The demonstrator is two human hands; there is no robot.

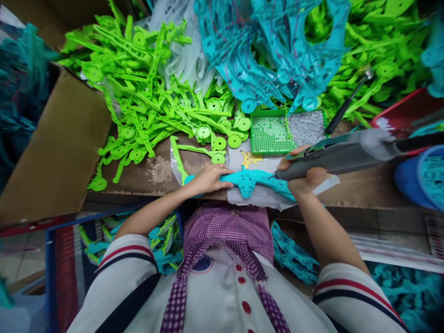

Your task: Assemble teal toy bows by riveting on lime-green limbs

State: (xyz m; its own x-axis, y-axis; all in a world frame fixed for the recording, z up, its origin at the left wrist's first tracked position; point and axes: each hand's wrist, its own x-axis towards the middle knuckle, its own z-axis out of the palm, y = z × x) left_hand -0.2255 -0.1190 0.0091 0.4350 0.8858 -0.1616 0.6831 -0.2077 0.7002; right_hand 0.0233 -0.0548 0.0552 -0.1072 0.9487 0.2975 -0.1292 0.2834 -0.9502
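A turquoise plastic part (247, 184) with a raised middle lies across the front of the workbench on a grey cloth (239, 196). My left hand (210, 179) is closed on its left arm, thumb and fingers pressing it down. My right hand (305, 181) is wrapped around a grey power screwdriver (340, 155), which slants in from the right. Its tip meets the turquoise part right of the middle; the screw itself is too small to make out. Just behind stands a green basket (270, 132), with many small silvery screws (307, 127) in its right side.
Piles of lime-green plastic parts (149, 101) cover the bench's back left. Turquoise frames with thin wires (249, 60) are stacked behind the basket. A hammer (347, 106) and a blue bucket (409, 178) are at the right. A cardboard box (52, 148) stands at the left.
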